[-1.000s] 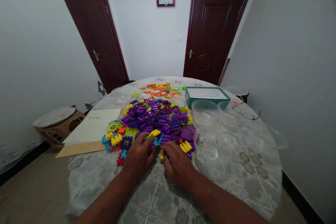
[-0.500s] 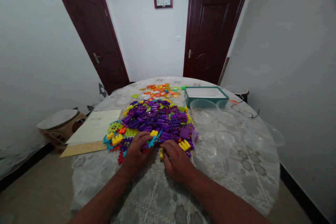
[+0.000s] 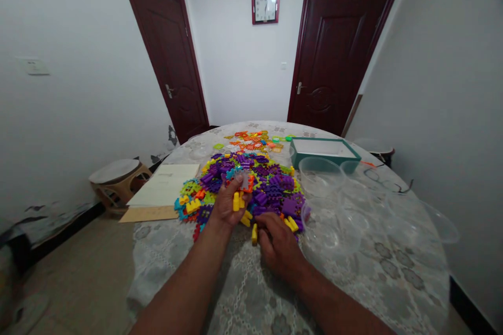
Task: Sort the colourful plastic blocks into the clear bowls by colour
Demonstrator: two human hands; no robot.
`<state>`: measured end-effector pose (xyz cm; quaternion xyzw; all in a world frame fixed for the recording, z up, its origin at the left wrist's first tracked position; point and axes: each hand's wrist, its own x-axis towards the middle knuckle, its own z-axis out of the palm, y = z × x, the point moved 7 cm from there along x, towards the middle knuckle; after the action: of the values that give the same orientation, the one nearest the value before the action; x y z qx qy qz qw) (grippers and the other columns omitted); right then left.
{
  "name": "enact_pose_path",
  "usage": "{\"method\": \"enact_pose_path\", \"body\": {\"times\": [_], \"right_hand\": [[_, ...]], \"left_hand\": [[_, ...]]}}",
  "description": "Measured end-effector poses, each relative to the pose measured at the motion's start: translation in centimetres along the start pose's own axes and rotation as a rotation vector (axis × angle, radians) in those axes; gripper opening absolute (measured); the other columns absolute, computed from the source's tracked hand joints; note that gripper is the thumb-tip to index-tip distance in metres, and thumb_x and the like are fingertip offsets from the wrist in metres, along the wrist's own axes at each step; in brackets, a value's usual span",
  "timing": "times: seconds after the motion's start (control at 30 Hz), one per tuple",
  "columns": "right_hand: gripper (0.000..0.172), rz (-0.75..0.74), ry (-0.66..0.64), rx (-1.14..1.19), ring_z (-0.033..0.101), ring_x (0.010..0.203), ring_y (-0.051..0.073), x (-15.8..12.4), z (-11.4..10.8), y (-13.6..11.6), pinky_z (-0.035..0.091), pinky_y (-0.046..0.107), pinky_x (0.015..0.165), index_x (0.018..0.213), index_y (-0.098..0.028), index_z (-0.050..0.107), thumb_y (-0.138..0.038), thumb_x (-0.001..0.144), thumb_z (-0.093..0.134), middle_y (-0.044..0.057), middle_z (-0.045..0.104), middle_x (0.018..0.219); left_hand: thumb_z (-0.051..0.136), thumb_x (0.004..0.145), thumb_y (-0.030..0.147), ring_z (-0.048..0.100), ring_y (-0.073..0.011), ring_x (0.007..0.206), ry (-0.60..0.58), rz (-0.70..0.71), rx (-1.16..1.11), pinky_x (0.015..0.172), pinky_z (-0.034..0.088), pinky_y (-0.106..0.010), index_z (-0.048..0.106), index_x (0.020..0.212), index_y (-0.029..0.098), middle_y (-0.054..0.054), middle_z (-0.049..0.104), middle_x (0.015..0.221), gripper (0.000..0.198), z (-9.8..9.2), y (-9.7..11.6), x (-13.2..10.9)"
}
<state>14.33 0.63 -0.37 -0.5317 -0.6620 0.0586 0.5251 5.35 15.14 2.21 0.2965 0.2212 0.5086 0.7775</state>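
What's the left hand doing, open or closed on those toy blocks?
Partly closed: the left hand is curled, its fingers around yellow and orange plastic building pieces, lifted above the pile.

I'm working in a room of a home, going by the wall clock [image 3: 265,7], two dark red panel doors [image 3: 338,57], a low round stool [image 3: 118,178] and the lace-clothed round bench [image 3: 385,293].

Interlocking plastic blocks [image 3: 271,188], mostly purple, some yellow, lie heaped, apparently loose.
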Motion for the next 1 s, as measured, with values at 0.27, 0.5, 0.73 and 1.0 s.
{"method": "enact_pose_path", "body": {"times": [0.27, 0.5, 0.73, 1.0], "right_hand": [[0.030, 0.056, 0.205, -0.091, 0.068, 0.112, 0.022, 1.9, -5.5, -2.2, 0.055, 0.038, 0.100, 0.123, -0.021, 0.068, -0.015, 0.098, 0.051, 0.010, 0.071, 0.119], [0.036, 0.310, 0.137, -0.167, 0.071, 0.106, 0.026, 5.1, -7.2, -1.0, 0.056, 0.043, 0.100, 0.130, -0.020, 0.068, -0.027, 0.096, 0.056, 0.010, 0.075, 0.118], [0.037, 0.428, 0.128, 0.106, 0.073, 0.084, 0.019, 5.6, -5.0, 0.1, 0.060, 0.032, 0.076, 0.127, -0.023, 0.067, -0.023, 0.093, 0.055, 0.005, 0.078, 0.110], [0.034, 0.419, 0.220, 0.015, 0.071, 0.082, 0.020, 6.1, -7.4, 1.1, 0.059, 0.030, 0.070, 0.125, -0.023, 0.071, -0.036, 0.097, 0.058, 0.004, 0.077, 0.095]], "left_hand": [[0.084, 0.080, 0.015, 0.055, -0.0070, 0.045, -0.036, -0.277, -0.238, 0.038, 0.045, -0.016, 0.063, 0.082, 0.014, 0.000, 0.068, 0.070, 0.021, 0.0, -4.3, -0.5], [0.088, 0.078, 0.023, 0.056, -0.0067, 0.046, -0.161, -0.314, -0.198, 0.040, 0.047, -0.015, 0.068, 0.081, 0.012, -0.003, 0.071, 0.071, 0.024, 0.0, -4.5, -1.5], [0.090, 0.074, 0.023, 0.054, -0.0065, 0.046, -0.189, -0.279, -0.144, 0.039, 0.043, -0.014, 0.067, 0.077, 0.012, 0.000, 0.066, 0.064, 0.025, 0.9, -4.1, -1.5], [0.089, 0.073, 0.018, 0.054, -0.0069, 0.047, -0.180, -0.309, -0.074, 0.039, 0.043, -0.015, 0.071, 0.086, 0.011, -0.002, 0.071, 0.074, 0.022, 1.0, -4.6, -1.2]]}}
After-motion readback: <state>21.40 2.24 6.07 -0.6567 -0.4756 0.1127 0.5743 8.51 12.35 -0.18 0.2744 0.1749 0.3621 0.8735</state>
